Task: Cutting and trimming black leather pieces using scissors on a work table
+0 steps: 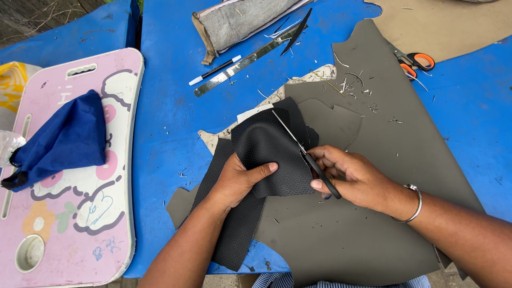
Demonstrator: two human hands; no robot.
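Note:
My left hand (234,178) grips a piece of black perforated leather (269,152), thumb on top, bending it upward over the blue table (170,106). My right hand (349,176) holds black-handled scissors (304,152), blades pointing up-left along the leather's right edge. Under both hands lies a large sheet of grey-brown leather (373,160). A cream paper pattern (277,96) peeks out from beneath the black piece. A silver bangle (413,205) sits on my right wrist.
A metal ruler (242,64), a black-and-white pen (213,71) and a rolled grey fabric (240,21) lie at the back. Orange-handled scissors (416,61) rest at the upper right. A pink plastic tray (69,181) with a blue cloth (66,138) sits left.

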